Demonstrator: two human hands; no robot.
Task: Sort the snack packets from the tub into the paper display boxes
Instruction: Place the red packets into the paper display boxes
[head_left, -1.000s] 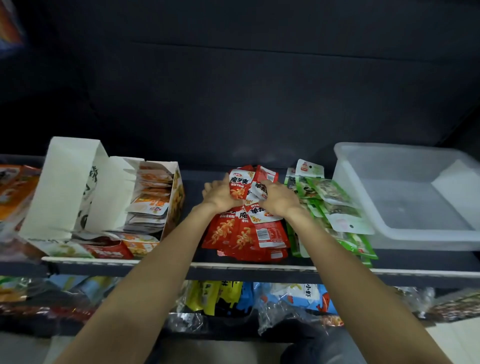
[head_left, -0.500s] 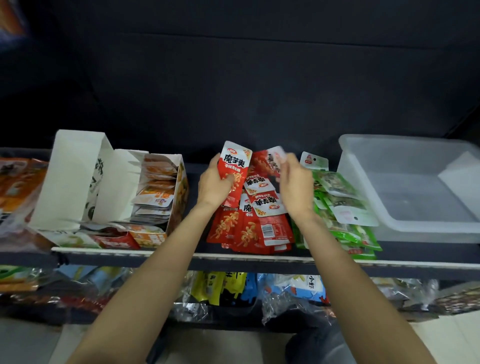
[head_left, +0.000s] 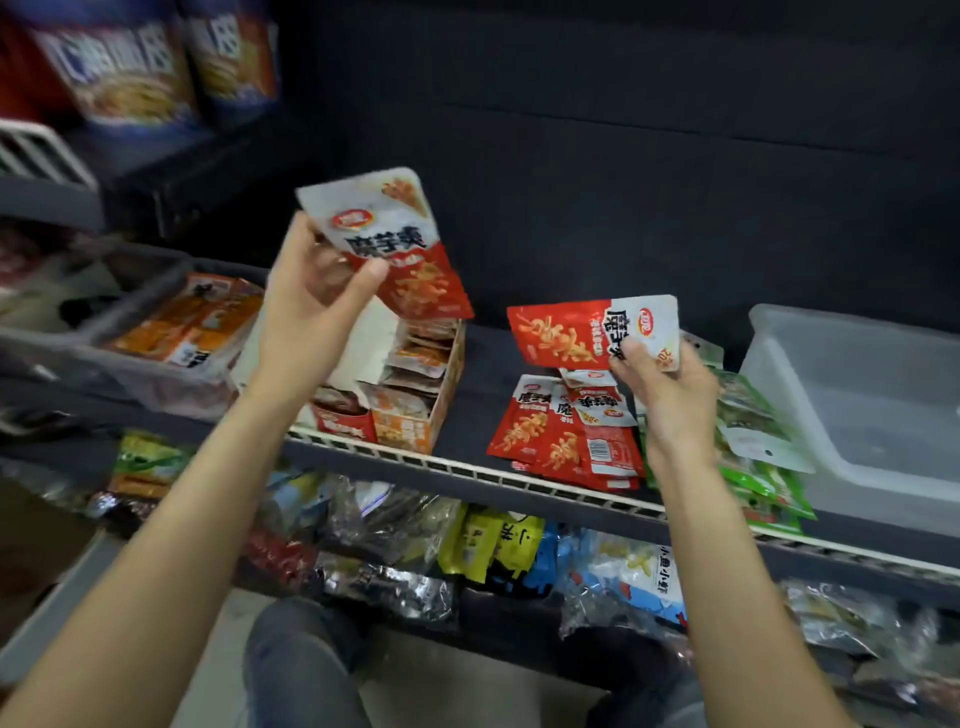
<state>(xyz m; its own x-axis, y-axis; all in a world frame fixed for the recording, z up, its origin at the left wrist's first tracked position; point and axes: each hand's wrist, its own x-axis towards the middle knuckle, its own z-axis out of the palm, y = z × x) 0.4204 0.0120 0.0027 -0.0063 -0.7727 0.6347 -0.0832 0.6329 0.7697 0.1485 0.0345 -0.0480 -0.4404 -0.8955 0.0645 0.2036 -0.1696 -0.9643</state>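
Holding one red-and-white snack packet in each hand above the shelf.

L hand (head_left: 311, 306) is raised, fingers curled w/ thumb pinching a packet (head_left: 387, 244) at its white upper half; packet stands tilted, red end down, over the open paper display box (head_left: 415, 384) near the shelf's (head_left: 467, 470) front edge. R hand (head_left: 670, 395) is lower, fingers pinching the white end of a second packet (head_left: 587, 332) held sideways, red end pointing left. Just below and left of R hand, a pile of red packets (head_left: 566, 436) lies at the shelf's front edge; green packets (head_left: 758, 467) lie just right of that wrist. Clear plastic tub (head_left: 857, 395) sits at the shelf's right end, well apart from L hand.
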